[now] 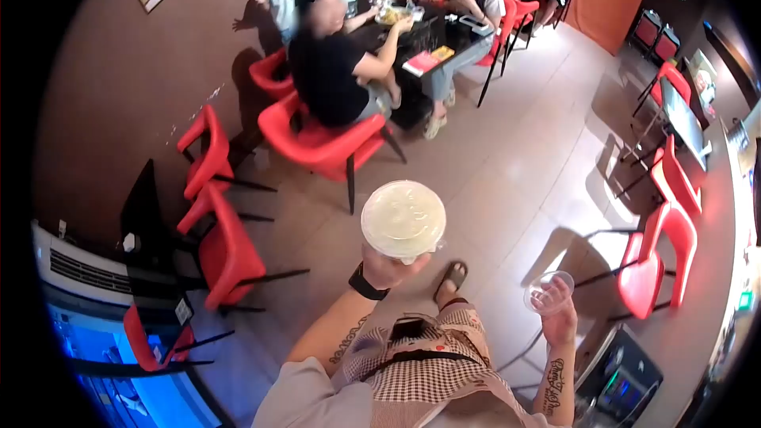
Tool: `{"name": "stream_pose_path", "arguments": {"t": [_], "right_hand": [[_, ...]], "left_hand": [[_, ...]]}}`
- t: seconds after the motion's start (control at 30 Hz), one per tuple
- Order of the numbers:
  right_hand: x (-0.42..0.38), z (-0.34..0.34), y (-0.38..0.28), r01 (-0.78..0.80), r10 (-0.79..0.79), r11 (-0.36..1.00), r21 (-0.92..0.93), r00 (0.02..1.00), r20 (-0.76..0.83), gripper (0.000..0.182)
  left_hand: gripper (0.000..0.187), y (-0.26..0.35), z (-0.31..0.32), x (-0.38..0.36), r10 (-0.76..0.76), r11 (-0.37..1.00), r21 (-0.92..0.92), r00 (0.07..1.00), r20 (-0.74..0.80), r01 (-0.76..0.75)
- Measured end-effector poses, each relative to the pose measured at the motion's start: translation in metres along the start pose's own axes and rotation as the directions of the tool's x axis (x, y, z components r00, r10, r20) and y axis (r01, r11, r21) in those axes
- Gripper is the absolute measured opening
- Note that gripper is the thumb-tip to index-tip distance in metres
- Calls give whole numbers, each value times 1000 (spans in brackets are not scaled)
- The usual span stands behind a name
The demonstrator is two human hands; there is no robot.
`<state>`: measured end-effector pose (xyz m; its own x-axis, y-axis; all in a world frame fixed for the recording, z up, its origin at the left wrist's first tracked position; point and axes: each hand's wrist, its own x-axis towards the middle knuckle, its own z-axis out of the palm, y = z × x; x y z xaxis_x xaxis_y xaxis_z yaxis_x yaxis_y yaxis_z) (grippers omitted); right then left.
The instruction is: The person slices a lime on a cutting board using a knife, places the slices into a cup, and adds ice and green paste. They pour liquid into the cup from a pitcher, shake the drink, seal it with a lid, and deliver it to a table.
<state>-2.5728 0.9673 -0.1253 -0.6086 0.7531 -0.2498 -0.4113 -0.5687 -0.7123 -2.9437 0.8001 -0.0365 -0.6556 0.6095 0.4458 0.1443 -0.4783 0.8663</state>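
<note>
My left hand (390,269) is closed under a round takeaway container (404,218), held out in front of my body. The container has a clear lid and pale, whitish contents; what exactly is inside I cannot make out. Out to the right, my right hand (561,323) grips a small clear plastic cup (547,293), its fingers showing through the plastic. It looks empty. The two hands are well apart. A checked apron (420,372) covers my front, and a dark band (369,281) is around my left wrist.
Ahead, several people sit or stand around a black table (428,32) with food on it. A red chair (317,143) stands just ahead on the left, with more along the left wall. Red chairs (654,257) also line a counter (725,254) on the right. Tiled floor (507,166) runs between.
</note>
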Motion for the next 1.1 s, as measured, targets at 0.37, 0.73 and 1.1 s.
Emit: {"name": "stream_pose_path", "arguments": {"t": [0.37,0.73,1.1], "right_hand": [[626,170,-83,28,79,907,-420,968,237,78],[1152,312,76,313,75,625,-715,888,454,82],[1194,314,9,431,251,320,-843,820,515,105]], "left_hand": [[89,-257,21,362,-15,975,218,987,-163,51],[74,-436,-2,564,-174,931,273,953,-249,242],[68,-512,77,642,-117,447,747,860,-497,493]]}}
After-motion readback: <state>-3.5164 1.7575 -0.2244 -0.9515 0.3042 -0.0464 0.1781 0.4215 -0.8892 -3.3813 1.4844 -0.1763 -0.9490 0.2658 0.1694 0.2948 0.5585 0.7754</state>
